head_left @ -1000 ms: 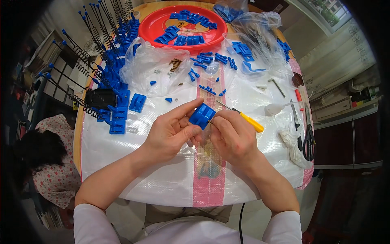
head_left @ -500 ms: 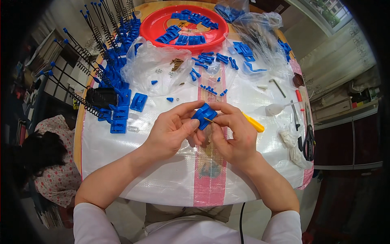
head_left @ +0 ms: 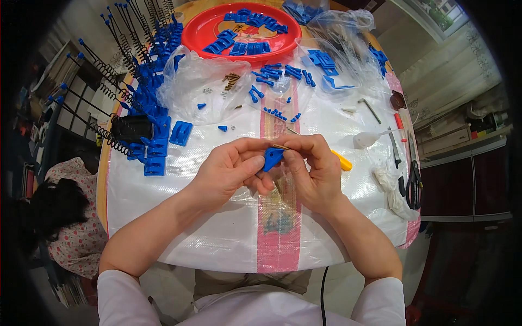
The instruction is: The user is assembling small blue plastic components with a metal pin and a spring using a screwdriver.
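Blue plastic clip piece (head_left: 272, 158) pinched between both my hands, above the middle of the table.
My left hand (head_left: 231, 173) clamps its near side, my right hand (head_left: 314, 168) grips it plus a yellow-handled screwdriver (head_left: 341, 160); I judge fastening is underway, needing steady alignment.

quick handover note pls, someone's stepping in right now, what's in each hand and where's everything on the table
Left hand: fingers pinch the small blue plastic part from the left.
Right hand: grips the same part from the right; a yellow-handled tool sticks out behind it.
Supplies: more blue parts in the red tray, in clear bags, and stacked at the table's left beside black springs. Scissors lie at the right edge.
Done: assembled-looking blue pieces lie at left. Left: many loose parts remain.
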Motion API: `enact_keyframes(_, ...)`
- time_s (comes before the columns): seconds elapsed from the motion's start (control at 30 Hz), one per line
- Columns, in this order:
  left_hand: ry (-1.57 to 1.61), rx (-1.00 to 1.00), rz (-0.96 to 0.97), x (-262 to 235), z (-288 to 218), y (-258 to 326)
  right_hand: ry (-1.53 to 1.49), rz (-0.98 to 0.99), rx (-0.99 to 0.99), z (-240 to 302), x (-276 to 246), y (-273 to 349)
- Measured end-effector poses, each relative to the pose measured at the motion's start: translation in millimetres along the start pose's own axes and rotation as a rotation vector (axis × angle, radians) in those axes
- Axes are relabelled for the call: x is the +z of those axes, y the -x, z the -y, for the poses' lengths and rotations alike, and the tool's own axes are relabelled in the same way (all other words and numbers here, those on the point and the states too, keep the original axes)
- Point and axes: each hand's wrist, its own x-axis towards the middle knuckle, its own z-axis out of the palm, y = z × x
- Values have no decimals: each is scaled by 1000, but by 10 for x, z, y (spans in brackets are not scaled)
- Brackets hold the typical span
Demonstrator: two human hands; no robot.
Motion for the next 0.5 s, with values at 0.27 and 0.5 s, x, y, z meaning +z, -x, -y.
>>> enact_keyframes(0.27, -18, 238, -53, 67, 29, -25, 121, -118, -160, -53, 22, -38)
enact_keyframes(0.5, -90, 321, -111, 128, 25, -17, 98, -113, -196, -35, 7, -18)
